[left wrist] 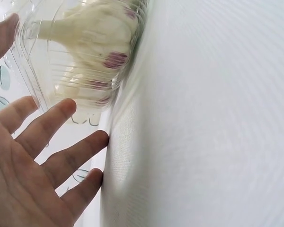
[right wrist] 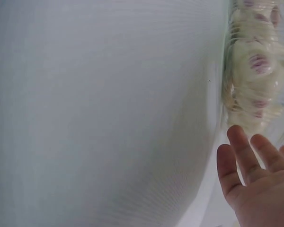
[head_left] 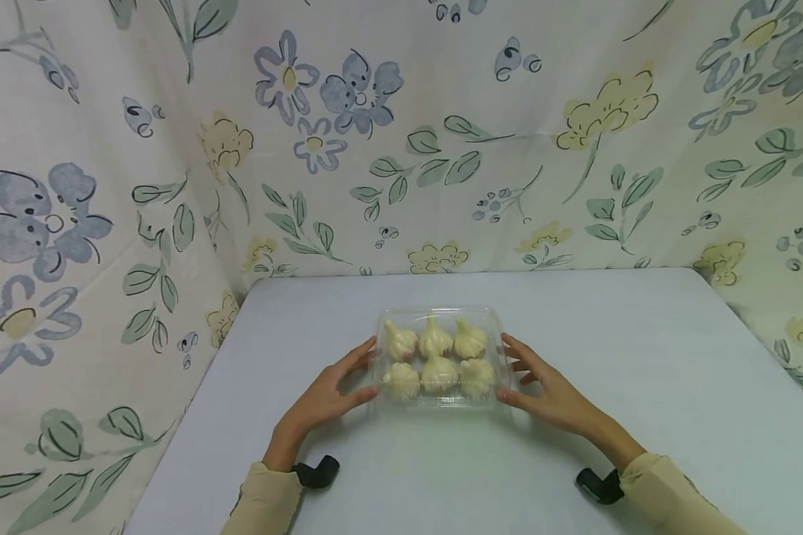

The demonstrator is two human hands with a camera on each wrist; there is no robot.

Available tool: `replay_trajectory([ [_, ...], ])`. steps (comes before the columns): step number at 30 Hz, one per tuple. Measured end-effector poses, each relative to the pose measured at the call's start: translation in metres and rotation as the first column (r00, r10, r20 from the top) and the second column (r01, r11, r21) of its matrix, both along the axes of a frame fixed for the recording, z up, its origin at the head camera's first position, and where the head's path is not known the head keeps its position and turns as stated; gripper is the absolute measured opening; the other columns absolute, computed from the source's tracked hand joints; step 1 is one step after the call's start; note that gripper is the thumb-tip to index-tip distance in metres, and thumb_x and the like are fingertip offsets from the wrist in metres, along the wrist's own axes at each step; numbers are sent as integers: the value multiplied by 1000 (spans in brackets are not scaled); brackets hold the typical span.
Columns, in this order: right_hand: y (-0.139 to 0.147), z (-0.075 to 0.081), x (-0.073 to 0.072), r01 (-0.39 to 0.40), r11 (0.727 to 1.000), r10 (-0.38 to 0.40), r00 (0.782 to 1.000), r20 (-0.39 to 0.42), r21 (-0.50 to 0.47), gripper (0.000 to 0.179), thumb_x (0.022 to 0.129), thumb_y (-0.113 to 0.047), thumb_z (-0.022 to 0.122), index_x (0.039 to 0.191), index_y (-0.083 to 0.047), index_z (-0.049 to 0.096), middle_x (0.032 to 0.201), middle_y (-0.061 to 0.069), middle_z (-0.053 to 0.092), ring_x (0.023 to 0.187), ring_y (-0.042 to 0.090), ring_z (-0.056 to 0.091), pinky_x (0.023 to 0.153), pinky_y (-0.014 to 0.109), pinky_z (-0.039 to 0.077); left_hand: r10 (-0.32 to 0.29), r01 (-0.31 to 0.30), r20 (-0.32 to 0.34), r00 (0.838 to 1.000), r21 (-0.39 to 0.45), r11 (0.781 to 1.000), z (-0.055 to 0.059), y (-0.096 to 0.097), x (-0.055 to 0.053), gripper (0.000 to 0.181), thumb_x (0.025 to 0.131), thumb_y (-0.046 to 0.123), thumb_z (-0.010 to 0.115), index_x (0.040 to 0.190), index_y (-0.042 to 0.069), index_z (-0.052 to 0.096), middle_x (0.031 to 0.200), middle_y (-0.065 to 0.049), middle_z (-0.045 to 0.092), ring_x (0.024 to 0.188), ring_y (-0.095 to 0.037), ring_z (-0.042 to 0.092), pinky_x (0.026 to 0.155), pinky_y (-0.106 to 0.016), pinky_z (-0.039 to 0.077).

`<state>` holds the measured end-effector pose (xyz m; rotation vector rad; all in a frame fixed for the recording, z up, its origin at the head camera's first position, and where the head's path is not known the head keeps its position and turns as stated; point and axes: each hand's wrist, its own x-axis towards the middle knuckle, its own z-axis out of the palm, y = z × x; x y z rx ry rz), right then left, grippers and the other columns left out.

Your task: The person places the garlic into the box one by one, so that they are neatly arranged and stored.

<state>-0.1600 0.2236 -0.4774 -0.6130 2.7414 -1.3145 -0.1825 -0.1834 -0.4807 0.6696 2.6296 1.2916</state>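
Note:
A clear plastic clamshell box (head_left: 436, 402) sits on the white table, its lid down. Inside, several pale garlic bulbs (head_left: 439, 375) lie in two rows. My left hand (head_left: 331, 390) is at the box's left side, thumb near the front corner, fingers reaching along the side. On the opposite side my right hand (head_left: 542, 383) mirrors it. The left wrist view shows the left hand (left wrist: 28, 170) with fingers spread beside the box and purple-streaked garlic (left wrist: 94, 38). Extended fingers of the right hand (right wrist: 262, 184) appear beside the box end in the right wrist view.
The white table (head_left: 642, 334) spreads around the box on all sides. A floral curtain (head_left: 401, 200) hangs behind the table and along its left and right. Black wrist devices (head_left: 317, 472) stick out from both beige sleeves (head_left: 264, 498).

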Motion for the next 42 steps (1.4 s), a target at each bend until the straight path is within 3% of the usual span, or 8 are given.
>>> replay_trajectory([
  [13,0,2,0,15,1000,-15,999,29,-17,86,94,-35,74,163,-19,24,155,14,48,126,31,58,94,38,54,-5,6,-14,1000,15,1000,-1,2,-2,77,96,38,70,161,38,29,155,1,52,142,-28,51,116,-70,30],
  [20,3,1,3,-11,997,15,999,52,-72,84,98,-24,70,164,-16,18,151,19,49,122,31,57,93,35,54,4,-4,-35,999,9,1000,1,2,0,83,90,42,74,160,38,29,154,0,52,146,-35,44,114,-68,34],
  [25,5,4,4,-21,991,43,985,169,-130,81,99,-23,67,162,-9,18,124,15,60,99,16,59,82,26,51,0,2,-55,998,48,999,2,3,-2,88,89,37,77,162,27,28,127,-5,63,120,-26,60,101,-51,50],
  [29,6,6,4,-84,972,152,935,320,-217,73,104,-24,61,160,-1,21,94,11,65,84,20,65,75,28,52,-93,86,34,995,179,980,1,3,-4,89,93,22,75,162,15,20,98,-5,67,87,-20,66,77,-33,56],
  [32,6,7,4,-95,963,187,908,375,-251,68,105,-24,58,159,0,23,86,9,67,81,23,67,78,29,54,-159,109,173,972,269,957,0,2,-4,87,96,16,71,161,13,13,91,-8,68,78,-23,68,72,-32,57],
  [36,5,7,5,-72,961,177,902,394,-265,66,105,-23,57,158,0,24,83,4,68,75,18,66,80,27,51,-186,102,276,943,292,951,-2,1,-6,58,100,18,66,143,5,30,82,-10,65,75,-23,65,69,-29,51],
  [39,5,6,6,-60,954,179,899,400,-294,66,106,-22,56,158,1,23,82,3,68,73,16,64,80,27,50,-198,112,289,937,289,951,-4,0,-7,31,101,19,62,118,0,44,75,-16,63,73,-20,63,68,-27,47],
  [42,5,6,7,-46,943,182,900,396,-330,64,106,-21,55,157,2,24,82,1,68,72,15,63,80,28,50,-227,139,281,932,300,944,-5,-1,-7,20,103,18,60,105,0,52,74,-26,61,70,-21,61,69,-28,48],
])
